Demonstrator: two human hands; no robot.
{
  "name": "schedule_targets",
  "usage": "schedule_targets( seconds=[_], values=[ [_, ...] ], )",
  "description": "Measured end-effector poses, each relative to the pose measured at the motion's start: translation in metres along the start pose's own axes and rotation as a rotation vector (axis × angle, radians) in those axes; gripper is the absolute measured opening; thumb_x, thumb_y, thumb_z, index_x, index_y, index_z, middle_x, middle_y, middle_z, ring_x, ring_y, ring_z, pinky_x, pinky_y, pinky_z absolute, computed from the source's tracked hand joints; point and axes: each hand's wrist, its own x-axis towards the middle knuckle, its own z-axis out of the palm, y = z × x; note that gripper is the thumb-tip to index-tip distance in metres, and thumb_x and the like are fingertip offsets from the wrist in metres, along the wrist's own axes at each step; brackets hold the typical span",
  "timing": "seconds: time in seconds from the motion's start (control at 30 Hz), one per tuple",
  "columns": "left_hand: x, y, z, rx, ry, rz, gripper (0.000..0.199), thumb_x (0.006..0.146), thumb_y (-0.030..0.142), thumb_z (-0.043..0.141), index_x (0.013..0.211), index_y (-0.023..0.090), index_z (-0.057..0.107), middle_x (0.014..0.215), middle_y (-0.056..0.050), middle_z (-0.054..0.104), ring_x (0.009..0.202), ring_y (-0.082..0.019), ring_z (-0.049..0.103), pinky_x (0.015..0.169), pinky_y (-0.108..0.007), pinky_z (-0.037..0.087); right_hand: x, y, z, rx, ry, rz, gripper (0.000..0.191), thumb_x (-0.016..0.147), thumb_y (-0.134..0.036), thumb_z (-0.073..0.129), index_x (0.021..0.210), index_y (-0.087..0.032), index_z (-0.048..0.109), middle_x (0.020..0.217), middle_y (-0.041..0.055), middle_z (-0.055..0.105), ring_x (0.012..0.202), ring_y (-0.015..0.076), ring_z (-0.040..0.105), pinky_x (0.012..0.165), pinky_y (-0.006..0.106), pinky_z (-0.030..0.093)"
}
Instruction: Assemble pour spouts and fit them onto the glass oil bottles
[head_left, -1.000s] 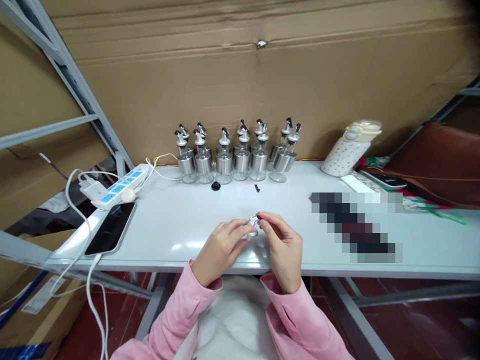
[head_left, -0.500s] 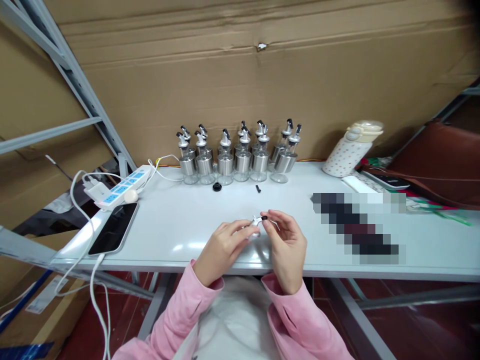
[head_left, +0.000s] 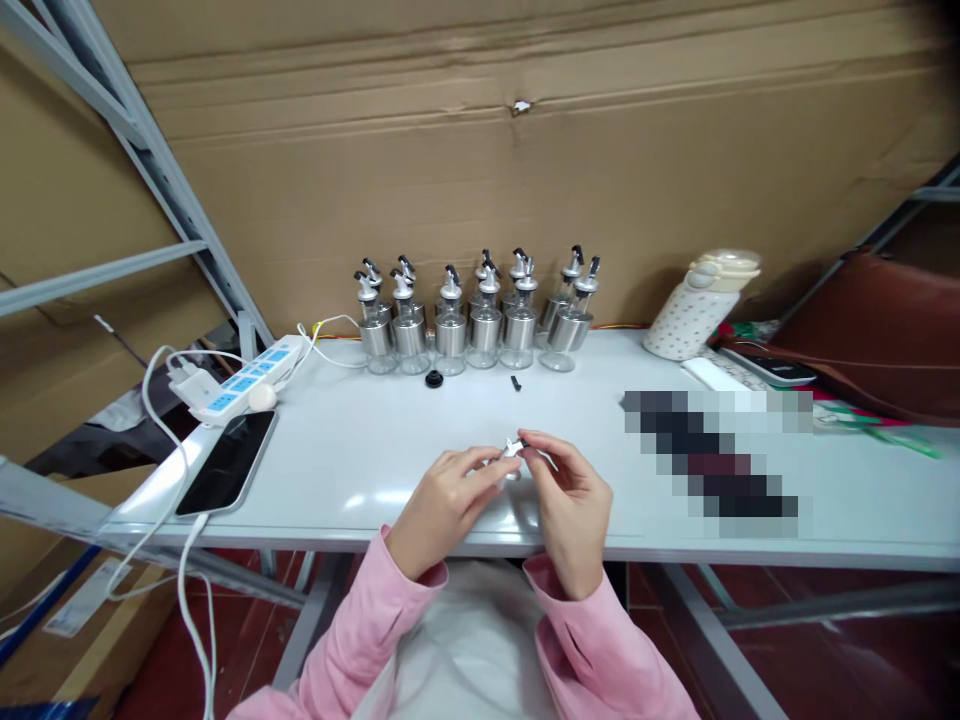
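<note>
Between the fingertips of my left hand (head_left: 448, 497) is a small silver bottle pourer (head_left: 513, 449), its spout pointing up and right. My right hand (head_left: 576, 492) pinches a small black piece (head_left: 523, 441) at the spout's tip; fingers cover most of it, and whether it is fixed to the spout cannot be made out. Beyond the hands, a black round stopper (head_left: 434, 379) and a small black flap (head_left: 516, 383) lie on the table. Behind these stand several glass oil bottles (head_left: 451, 335) with steel bands, topped by silver pourers with black flaps.
At left on the grey table (head_left: 315, 440) are a phone (head_left: 227, 465) and a white power strip (head_left: 247, 380) with cables. A spotted drinking bottle (head_left: 690, 312) and a brown bag (head_left: 877, 335) stand at right, near a pixelated patch. Cardboard (head_left: 450, 180) rises behind.
My right fingertips have moved slightly left, bringing the black piece closer against the pourer's spout. My left hand keeps its hold. The whole view has shifted a little.
</note>
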Motion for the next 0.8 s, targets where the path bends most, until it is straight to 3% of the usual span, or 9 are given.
schedule_targets(
  seconds=[0.23,0.43,0.6,0.73,0.8],
  values=[
    [-0.0011,-0.0012,0.0000,-0.006,0.021,0.008,0.031,0.095,0.022,0.041,0.124,0.023,0.051,0.115,-0.007,0.063,0.097,-0.017,0.060,0.082,-0.031,0.049,-0.0007,-0.0013,0.0002,0.069,0.000,0.038,0.022,0.074,-0.026,0.069,0.094,-0.020,0.065,0.093,0.0072,0.074,0.089,0.0212,0.069,0.084,0.039,0.054],
    [-0.0021,-0.0001,-0.0016,-0.017,0.056,0.009,0.031,0.095,0.022,0.039,0.124,0.022,0.051,0.114,-0.008,0.063,0.095,-0.017,0.059,0.081,-0.029,0.049,-0.0017,-0.0024,-0.0004,0.069,-0.103,-0.032,0.029,0.080,-0.026,0.065,0.108,-0.023,0.058,0.099,0.0071,0.073,0.101,0.0213,0.066,0.093,0.042,0.049],
    [-0.0010,0.0009,-0.0029,-0.035,0.085,-0.004,0.031,0.095,0.025,0.041,0.125,0.023,0.049,0.112,-0.008,0.062,0.097,-0.017,0.059,0.083,-0.029,0.049,-0.0026,-0.0029,0.0025,0.072,-0.196,-0.080,0.047,0.079,-0.023,0.066,0.123,-0.028,0.048,0.103,0.0058,0.069,0.111,0.0216,0.061,0.102,0.046,0.042],
    [0.0008,0.0016,-0.0030,-0.011,0.135,0.000,0.030,0.096,0.022,0.039,0.125,0.022,0.047,0.112,-0.008,0.063,0.100,-0.017,0.059,0.081,-0.030,0.048,-0.0051,-0.0018,0.0057,0.147,-0.301,-0.054,0.057,0.077,-0.022,0.068,0.127,-0.032,0.042,0.128,0.0077,0.056,0.118,0.0209,0.056,0.099,0.041,0.045],
    [0.0011,0.0018,-0.0023,-0.007,0.153,0.008,0.029,0.096,0.022,0.038,0.124,0.021,0.045,0.111,-0.009,0.063,0.097,-0.017,0.061,0.080,-0.031,0.048,-0.0060,-0.0006,0.0062,0.162,-0.356,-0.013,0.054,0.076,-0.023,0.069,0.124,-0.031,0.045,0.131,0.0076,0.054,0.116,0.0206,0.056,0.096,0.039,0.047]
  ],
)
